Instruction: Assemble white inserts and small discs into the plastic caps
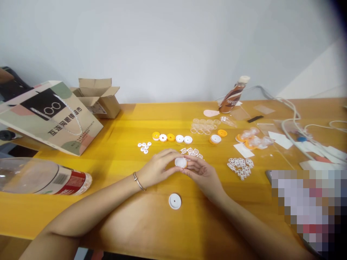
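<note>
Holding the round part [180, 163]

Pinching it between the fingertips of left hand [158, 166] and right hand [204, 176], over the table [121, 224], beyond the loose white disc [175, 204]. Seemingly aligning or fitting; too small to confirm. Calling next for even, steady rim pressure.

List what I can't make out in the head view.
All in the head view:
Held round piece, underside: faces away, screened by its top, the left hand and right hand.
White cutouts, lower part: behind the right hand.
Large bottle, left end: cut off by the edge.
Lower-right item: masked by pixel blocks.
</note>
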Available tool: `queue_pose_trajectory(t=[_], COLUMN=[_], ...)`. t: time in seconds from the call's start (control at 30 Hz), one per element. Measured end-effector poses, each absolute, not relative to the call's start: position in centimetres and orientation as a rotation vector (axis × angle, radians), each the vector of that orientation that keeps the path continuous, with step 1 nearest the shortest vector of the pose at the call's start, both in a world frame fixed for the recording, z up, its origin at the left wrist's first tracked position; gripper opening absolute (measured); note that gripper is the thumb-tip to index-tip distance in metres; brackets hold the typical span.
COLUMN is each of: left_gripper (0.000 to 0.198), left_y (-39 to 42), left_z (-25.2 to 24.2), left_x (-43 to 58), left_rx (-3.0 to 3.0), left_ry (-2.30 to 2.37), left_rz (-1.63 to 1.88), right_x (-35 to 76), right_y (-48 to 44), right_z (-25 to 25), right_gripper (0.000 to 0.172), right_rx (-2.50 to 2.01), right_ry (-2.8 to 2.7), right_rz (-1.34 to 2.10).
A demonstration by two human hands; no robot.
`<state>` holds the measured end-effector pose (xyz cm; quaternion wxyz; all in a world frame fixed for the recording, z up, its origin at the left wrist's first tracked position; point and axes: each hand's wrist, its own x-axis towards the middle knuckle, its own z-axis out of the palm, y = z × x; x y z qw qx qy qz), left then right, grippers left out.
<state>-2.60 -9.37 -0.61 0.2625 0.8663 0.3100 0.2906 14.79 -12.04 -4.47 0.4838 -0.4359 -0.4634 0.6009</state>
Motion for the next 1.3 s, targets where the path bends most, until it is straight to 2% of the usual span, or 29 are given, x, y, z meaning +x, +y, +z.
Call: queue_pose_trajectory(t=[0.6, 0.97, 1.3], left_gripper=[0.032, 0.030, 0.025], left_y=[-9.8, -9.9, -8.3], left_z=[-1.1, -1.4, -0.3], left_x=[-2.6, -2.8, -3.2], left_rx=[2.366, 2.474, 2.166], left_ry=[0.943, 0.843, 0.861], left_rz=[0.747, 0.759, 0.640], right_x=[14.7, 14.7, 15.1], right_y=[-12.3, -12.7, -12.2], right_z=[-4.1, -4.8, -3.7], right_gripper=[0.027, 0.032, 0.032], right_rx=[-1.090, -1.062, -1.032], right_ry=[-1.155, -1.196, -1.049], right_rz=[1.479, 1.426, 1.765])
